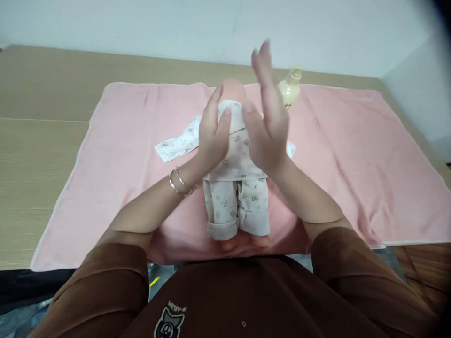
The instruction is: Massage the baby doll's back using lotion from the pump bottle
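Doll (233, 88) lay on its back or front, I could not tell which, mid-blanket (352, 122), crown toward the wall (158, 28) and feet (260, 240) toward me. From my remote post I had both bare hands over its upper body. Left hand (214, 141): thumb apart from fingers, nothing pinched. Right hand (269, 131): fingers extended upward, blurred, also empty. Palms roughly faced each other with a gap between. Contact with the cloth below: could not tell.

State of dressing, my reading: well along at the lower end. White printed trousers (223, 204) covered both legs, cuffs turned up, bare feet showing past them. Matching top (234, 164) reached down over the trouser waist. Upper end looked less settled: pale cloth (229, 123) sat against the lower part of the head, collar or separate piece uncertain. One sleeve (178, 144) stretched out flat to my left, no doll hand visible at its end; only a bit of the other sleeve (291, 149) showed beyond my right wrist. Whether arms filled them, unclear.

Pump bottle (290, 90) stood upright near the blanket's far edge, just beyond my right hand, apparently out of use.
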`<state>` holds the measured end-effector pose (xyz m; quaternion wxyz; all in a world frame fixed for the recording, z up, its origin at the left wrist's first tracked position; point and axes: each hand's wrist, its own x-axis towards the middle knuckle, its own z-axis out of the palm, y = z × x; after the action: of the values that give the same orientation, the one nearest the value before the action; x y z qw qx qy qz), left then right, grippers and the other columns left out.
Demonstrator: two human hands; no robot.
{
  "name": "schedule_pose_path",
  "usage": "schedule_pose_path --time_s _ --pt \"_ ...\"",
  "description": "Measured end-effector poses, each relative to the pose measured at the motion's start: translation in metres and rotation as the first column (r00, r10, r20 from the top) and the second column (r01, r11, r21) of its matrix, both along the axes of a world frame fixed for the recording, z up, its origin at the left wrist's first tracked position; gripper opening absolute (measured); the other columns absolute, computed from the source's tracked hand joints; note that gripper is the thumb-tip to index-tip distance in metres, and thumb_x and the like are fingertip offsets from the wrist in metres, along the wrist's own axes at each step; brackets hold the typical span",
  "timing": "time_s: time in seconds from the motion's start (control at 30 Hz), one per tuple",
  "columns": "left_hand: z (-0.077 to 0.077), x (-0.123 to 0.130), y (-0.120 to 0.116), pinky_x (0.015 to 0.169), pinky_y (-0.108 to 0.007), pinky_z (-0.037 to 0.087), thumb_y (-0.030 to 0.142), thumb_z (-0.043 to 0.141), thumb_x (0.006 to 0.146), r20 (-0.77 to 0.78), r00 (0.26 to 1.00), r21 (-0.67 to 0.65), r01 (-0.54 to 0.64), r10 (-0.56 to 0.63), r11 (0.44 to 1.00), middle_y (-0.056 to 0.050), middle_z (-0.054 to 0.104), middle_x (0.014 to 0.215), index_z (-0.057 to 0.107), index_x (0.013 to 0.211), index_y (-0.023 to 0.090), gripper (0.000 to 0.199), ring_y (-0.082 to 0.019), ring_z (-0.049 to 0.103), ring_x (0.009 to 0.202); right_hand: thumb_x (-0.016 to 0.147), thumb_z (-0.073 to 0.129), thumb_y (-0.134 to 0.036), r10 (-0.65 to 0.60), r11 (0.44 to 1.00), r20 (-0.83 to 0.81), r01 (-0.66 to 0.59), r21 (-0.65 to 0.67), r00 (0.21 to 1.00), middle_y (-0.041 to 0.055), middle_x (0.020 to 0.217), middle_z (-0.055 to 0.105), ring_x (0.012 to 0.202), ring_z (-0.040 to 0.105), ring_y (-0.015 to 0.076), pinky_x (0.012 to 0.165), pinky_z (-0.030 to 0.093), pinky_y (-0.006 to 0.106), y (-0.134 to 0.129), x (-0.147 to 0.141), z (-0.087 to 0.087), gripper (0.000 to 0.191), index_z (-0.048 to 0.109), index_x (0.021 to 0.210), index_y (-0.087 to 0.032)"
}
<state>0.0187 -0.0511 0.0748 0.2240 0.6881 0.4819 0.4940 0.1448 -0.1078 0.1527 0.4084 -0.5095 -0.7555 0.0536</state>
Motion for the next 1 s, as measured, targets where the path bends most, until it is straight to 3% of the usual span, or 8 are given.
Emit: schedule_pose_path --time_s 0.13,0.23,0.37,0.47,0.63,0.8,0.9,1.0 --pt "-0.032 -0.011 0.055 0.132 -0.049 0.040 0.034 0.039 0.106 0.014 0.992 -0.027 -0.126 0.126 0.992 -0.013 0.063 0.150 0.058 0.139 0.019 0.041 -0.028 0.055 0.147 0.098 0.034 -0.009 0.052 0.976 0.162 -0.016 -0.216 0.985 0.0127 0.170 0.040 0.164 0.029 0.0219 0.141 0.021 0.040 0.057 0.001 -0.065 0.062 0.042 0.159 -0.003" --pt "-0.046 -0.010 0.069 0.124 -0.048 0.047 0.023 0.040 0.099 -0.053 0.992 -0.049 -0.114 0.111 0.992 -0.014 0.073 0.135 0.068 0.124 0.016 0.038 -0.027 0.066 0.131 0.098 0.037 -0.010 0.173 0.954 0.303 -0.083 -0.288 0.937 0.0124 0.168 0.043 0.163 0.032 0.0261 0.140 0.019 0.050 0.081 0.009 -0.085 0.058 0.053 0.154 -0.006" --pt "-0.047 -0.006 0.062 0.123 -0.046 0.048 0.021 0.043 0.095 -0.140 0.984 -0.029 -0.112 0.107 0.993 -0.015 0.073 0.135 0.070 0.125 0.013 0.041 -0.027 0.065 0.131 0.107 0.042 -0.036 0.076 0.935 0.360 0.058 -0.349 0.930 0.0204 0.173 0.031 0.165 0.025 0.0346 0.137 0.021 0.057 0.087 0.018 -0.078 0.066 0.038 0.163 -0.001" --pt "-0.046 -0.006 0.060 0.124 -0.048 0.046 0.026 0.043 0.098 -0.207 0.971 -0.027 -0.124 0.116 0.992 -0.016 0.072 0.138 0.069 0.128 0.012 0.042 -0.028 0.064 0.133 0.107 0.041 -0.035 -0.032 0.945 0.455 0.175 -0.276 0.890 0.0311 0.170 0.028 0.163 0.026 0.0401 0.137 0.022 0.056 0.071 0.010 -0.075 0.073 0.029 0.162 0.011" --pt "-0.046 -0.009 0.063 0.126 -0.047 0.043 0.026 0.038 0.100 -0.251 0.962 -0.035 -0.118 0.106 0.992 -0.014 0.070 0.143 0.068 0.131 0.014 0.045 -0.027 0.062 0.136 0.101 0.043 -0.021 0.166 0.964 0.474 -0.040 -0.264 0.865 0.0193 0.172 0.034 0.165 0.027 0.0311 0.139 0.018 0.052 0.067 0.007 -0.079 0.063 0.042 0.161 -0.001" --pt "-0.047 -0.008 0.061 0.128 -0.049 0.042 0.028 0.040 0.099 -0.254 0.962 -0.030 -0.115 0.104 0.993 -0.014 0.070 0.143 0.067 0.131 0.016 0.043 -0.027 0.062 0.137 0.107 0.039 -0.044 0.063 0.929 0.375 0.083 -0.360 0.925 0.0224 0.173 0.030 0.164 0.027 0.0373 0.135 0.023 0.061 0.086 0.026 -0.078 0.071 0.036 0.163 -0.001" --pt "-0.051 -0.008 0.063 0.128 -0.049 0.041 0.031 0.039 0.101 -0.253 0.960 -0.018 -0.126 0.117 0.992 -0.014 0.069 0.142 0.067 0.131 0.016 0.043 -0.028 0.061 0.138 0.108 0.035 -0.038 -0.027 0.944 0.407 0.157 -0.291 0.913 0.0278 0.170 0.032 0.163 0.029 0.0389 0.136 0.023 0.058 0.067 0.019 -0.081 0.069 0.035 0.161 0.006" --pt "-0.057 -0.009 0.067 0.129 -0.050 0.039 0.041 0.036 0.105 -0.261 0.955 0.016 -0.140 0.139 0.990 -0.013 0.070 0.142 0.067 0.132 0.019 0.046 -0.028 0.059 0.140 0.105 0.033 -0.024 0.055 0.976 0.441 0.046 -0.214 0.896 0.0221 0.171 0.034 0.164 0.028 0.0341 0.138 0.020 0.054 0.051 0.008 -0.083 0.062 0.040 0.161 0.002"
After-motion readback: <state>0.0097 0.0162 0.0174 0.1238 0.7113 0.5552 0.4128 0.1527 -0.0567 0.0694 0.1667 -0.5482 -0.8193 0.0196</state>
